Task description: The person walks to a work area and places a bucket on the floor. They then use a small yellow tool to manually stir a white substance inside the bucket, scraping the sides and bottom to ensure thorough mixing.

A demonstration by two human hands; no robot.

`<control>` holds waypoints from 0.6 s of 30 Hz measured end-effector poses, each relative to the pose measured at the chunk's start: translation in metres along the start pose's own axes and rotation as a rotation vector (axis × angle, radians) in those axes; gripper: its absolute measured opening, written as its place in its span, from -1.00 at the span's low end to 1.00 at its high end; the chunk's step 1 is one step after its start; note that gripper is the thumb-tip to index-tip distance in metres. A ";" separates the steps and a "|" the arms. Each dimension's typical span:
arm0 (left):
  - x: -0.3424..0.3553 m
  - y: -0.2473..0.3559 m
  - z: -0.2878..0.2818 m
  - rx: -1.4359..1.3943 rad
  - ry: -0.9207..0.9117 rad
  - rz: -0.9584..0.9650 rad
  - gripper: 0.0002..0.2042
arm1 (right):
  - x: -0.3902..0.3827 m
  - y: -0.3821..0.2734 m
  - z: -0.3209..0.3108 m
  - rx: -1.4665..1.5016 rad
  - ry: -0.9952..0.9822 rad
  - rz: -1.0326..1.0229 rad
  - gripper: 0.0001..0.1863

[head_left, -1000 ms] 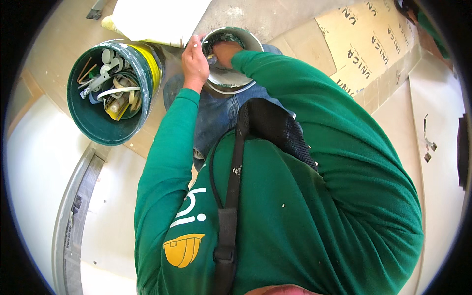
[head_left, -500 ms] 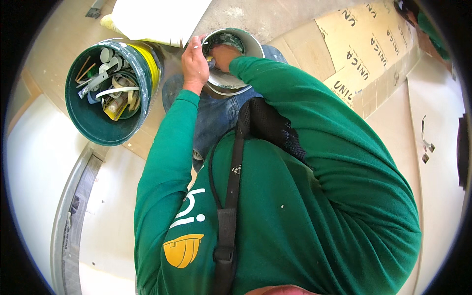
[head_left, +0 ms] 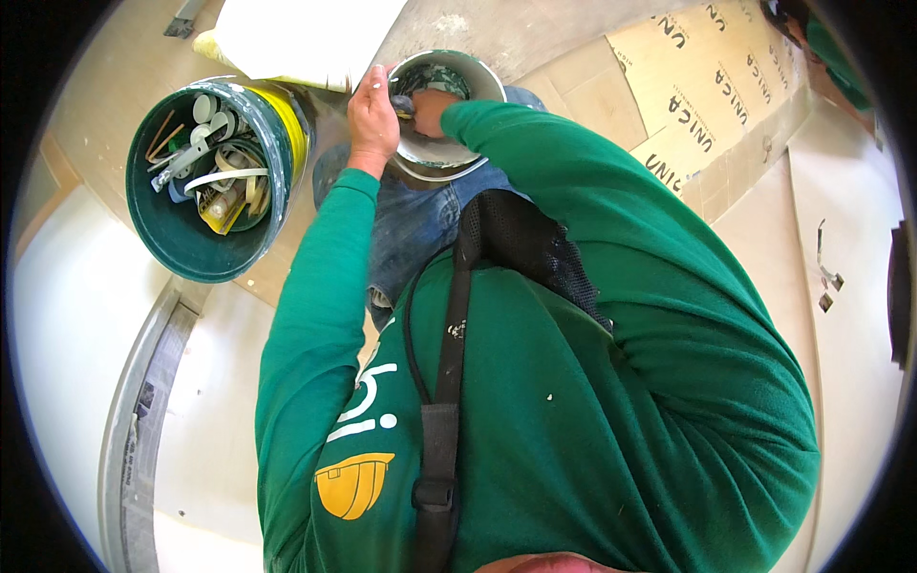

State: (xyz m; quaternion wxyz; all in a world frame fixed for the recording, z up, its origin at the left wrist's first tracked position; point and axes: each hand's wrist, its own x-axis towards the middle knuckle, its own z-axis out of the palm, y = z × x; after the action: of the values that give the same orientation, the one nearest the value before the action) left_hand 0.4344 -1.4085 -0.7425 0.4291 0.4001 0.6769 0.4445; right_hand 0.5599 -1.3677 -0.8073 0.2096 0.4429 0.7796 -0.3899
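A pale bucket (head_left: pixel 484 79), smeared inside with white and dark residue, stands tilted by my jeans-covered knees. Against its left rim, my left hand (head_left: pixel 373 116) is closed, steadying it. My right hand (head_left: pixel 435 111) reaches down inside, its fingers wrapped round a small tool (head_left: pixel 402 105) with a dark and yellowish handle. The tool's working end is hidden by the hand and the bucket's wall, so its kind does not show.
A dark green bucket (head_left: pixel 158 234) full of tools and scraps stands at the left. Beyond it lies a white sheet or bag (head_left: pixel 306 38). Printed cardboard (head_left: pixel 707 86) covers floor at the right. Part of another person (head_left: pixel 841 62) shows at the far right edge.
The pale bucket and both hands have shifted slightly to the left and up. My right hand has moved a little within the bucket, still holding the tool.
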 end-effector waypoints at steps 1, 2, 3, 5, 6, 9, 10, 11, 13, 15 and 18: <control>0.004 0.005 -0.004 0.040 -0.068 0.007 -0.45 | -0.007 0.000 -0.008 0.039 -0.040 0.058 -0.64; 0.009 0.010 -0.007 0.080 -0.137 0.014 -0.44 | -0.008 0.000 -0.012 0.126 0.027 0.126 -0.64; 0.022 0.013 -0.004 0.124 -0.237 0.032 -0.42 | -0.009 0.004 -0.014 0.217 0.102 0.204 -0.64; 0.053 0.017 0.006 0.260 -0.362 0.094 -0.42 | -0.009 0.014 -0.015 0.297 0.191 0.253 -0.63; 0.065 0.016 0.007 0.335 -0.424 0.119 -0.41 | -0.009 0.022 -0.018 0.290 0.209 0.227 -0.63; 0.092 0.004 0.005 -0.026 -0.149 0.119 -0.39 | -0.009 0.033 -0.032 0.279 0.167 0.288 -0.62; 0.075 0.028 -0.001 -0.019 -0.036 0.099 -0.40 | -0.009 0.040 -0.035 0.280 0.141 0.341 -0.62; 0.057 0.028 -0.006 0.029 0.043 0.117 -0.40 | -0.010 0.044 -0.032 0.305 0.199 0.370 -0.63; 0.016 0.027 -0.010 0.114 0.141 0.102 -0.42 | -0.006 0.042 -0.026 0.323 0.268 0.421 -0.61; -0.010 0.017 0.010 0.142 0.101 0.079 -0.44 | 0.012 0.048 -0.008 0.292 0.351 0.420 -0.60; -0.013 0.002 0.028 0.185 0.119 0.041 -0.47 | 0.034 0.048 0.013 0.188 0.426 0.341 -0.62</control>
State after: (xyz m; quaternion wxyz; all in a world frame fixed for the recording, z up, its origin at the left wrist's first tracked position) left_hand 0.4652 -1.4120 -0.7440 0.3402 0.4248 0.7310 0.4115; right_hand 0.5833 -1.3453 -0.8579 0.0619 0.6571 0.6808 -0.3177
